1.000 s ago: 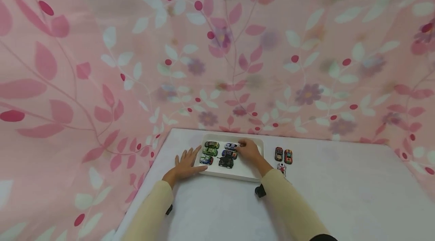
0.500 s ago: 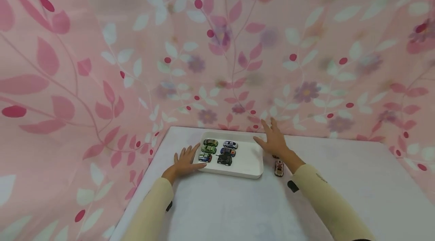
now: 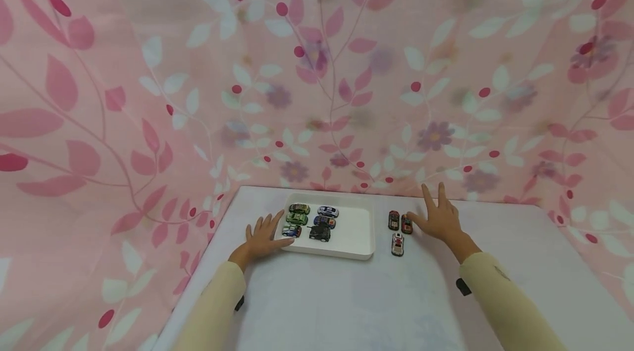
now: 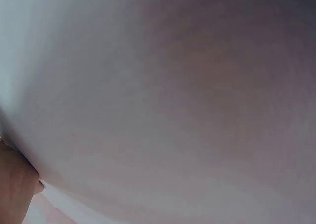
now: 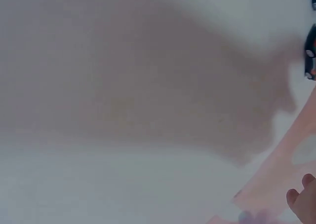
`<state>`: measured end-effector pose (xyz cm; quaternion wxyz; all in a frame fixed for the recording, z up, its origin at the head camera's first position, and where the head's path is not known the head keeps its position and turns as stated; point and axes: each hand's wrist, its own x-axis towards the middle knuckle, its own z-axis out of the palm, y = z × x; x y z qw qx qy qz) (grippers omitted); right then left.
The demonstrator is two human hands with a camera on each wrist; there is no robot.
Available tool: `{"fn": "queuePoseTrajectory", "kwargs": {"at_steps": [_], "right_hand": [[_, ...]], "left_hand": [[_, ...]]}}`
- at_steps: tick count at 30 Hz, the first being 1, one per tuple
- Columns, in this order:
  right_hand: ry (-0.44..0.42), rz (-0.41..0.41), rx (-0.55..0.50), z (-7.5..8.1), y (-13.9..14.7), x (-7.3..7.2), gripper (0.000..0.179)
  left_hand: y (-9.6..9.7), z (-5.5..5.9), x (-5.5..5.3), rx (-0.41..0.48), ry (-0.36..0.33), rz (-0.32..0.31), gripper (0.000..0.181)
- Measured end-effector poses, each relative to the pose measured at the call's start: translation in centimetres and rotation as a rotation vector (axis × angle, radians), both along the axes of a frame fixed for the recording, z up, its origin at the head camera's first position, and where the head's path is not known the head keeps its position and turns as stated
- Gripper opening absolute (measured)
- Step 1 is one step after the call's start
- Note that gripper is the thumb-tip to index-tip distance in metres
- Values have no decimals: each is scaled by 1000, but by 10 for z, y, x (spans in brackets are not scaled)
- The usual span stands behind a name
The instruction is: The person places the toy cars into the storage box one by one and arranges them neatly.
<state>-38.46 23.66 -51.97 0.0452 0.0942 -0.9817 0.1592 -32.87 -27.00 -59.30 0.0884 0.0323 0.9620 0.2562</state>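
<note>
My left hand [image 3: 260, 239] rests at the left side of a white tray [image 3: 349, 253], fingers spread and thumb over its near rim. In the tray sit two columns of toy cars, among them a green car [image 3: 296, 219], a white-and-blue car [image 3: 328, 212] and a black toy tank [image 3: 319, 233]. To the right of the tray, my right hand [image 3: 441, 221] is stretched out with nothing in it. Its thumb is close to a red-and-green toy car [image 3: 406, 224]; whether they touch I cannot tell. Beside that car are a dark red car [image 3: 393, 220] and a white-and-red car [image 3: 398, 244].
A white cloth [image 3: 337, 301] covers the table. Behind it and along the left hangs a pink floral curtain [image 3: 317, 92], close to the table's back edge. The left wrist view shows mostly white cloth and a bit of the hand [image 4: 17, 184].
My right hand has left the white-and-blue car in the tray and moved right, past the tray's rim, to the loose cars. Its fingers have straightened. The left hand keeps its place.
</note>
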Motion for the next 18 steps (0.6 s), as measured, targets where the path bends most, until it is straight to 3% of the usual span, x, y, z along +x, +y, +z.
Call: {"fn": "queuePoseTrajectory", "kwargs": {"at_steps": [9, 18], "right_hand": [[-17, -11, 61, -11, 16, 20, 97], [48, 24, 47, -14, 17, 29, 97]], "left_hand": [[3, 5, 3, -26, -57, -9, 106], [1, 12, 6, -38, -37, -18, 107]]}}
